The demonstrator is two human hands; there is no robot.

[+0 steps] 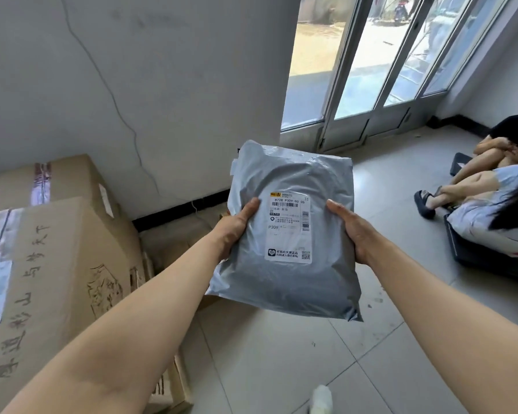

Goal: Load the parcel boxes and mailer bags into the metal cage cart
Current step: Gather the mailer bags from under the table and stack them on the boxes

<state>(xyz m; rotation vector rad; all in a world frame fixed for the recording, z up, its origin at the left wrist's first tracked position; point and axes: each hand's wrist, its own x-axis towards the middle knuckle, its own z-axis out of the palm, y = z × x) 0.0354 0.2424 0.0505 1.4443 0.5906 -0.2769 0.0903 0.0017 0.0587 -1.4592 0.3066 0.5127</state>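
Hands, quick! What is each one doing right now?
Left hand: closed on the grey mailer bag, gripping its left edge.
Right hand: closed on the same bag, gripping its right edge.

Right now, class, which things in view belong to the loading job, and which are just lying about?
Job: grey mailer bag, gripped by left hand and right hand; cardboard boxes stacked at the left.
Not the job: glass doors; seated people; black tray on the floor.

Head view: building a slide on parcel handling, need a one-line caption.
Left hand and right hand grip a grey mailer bag by its sides, label showing, beside stacked cardboard boxes.
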